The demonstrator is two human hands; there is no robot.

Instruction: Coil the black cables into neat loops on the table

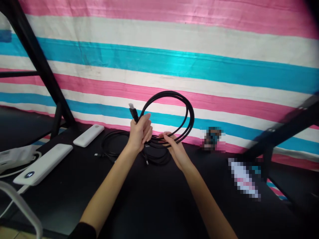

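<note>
The left hand (141, 133) was near the middle of the frame, its forearm rising diagonally from the lower left, with a dark sleeve showing at the bottom edge. Its wrist was bent little and its fingers were curled in toward the palm, so that this grip was closed around one side of a coil of black cable (191, 116). A plug (134, 114) with a pale tip stuck up above that fist, tilted to the left.

The right hand (176, 151) lay just right of centre, lower than the other, its forearm coming up from the lower right. Its digits pointed up and to the left, fairly straight, and its grip was nearly closed, with the coil's lower strands between thumb and fingers; how firmly it pressed, I could not tell.

The coil stood up as a loop between and above both hands, in front of a striped sheet (159, 56). More black cable (159, 163) lay beneath and behind the hands on the dark counter (154, 205). Two white slab-shaped devices, a larger one (47, 162) and a smaller one (89, 135), rested toward the left of the frame.
</note>
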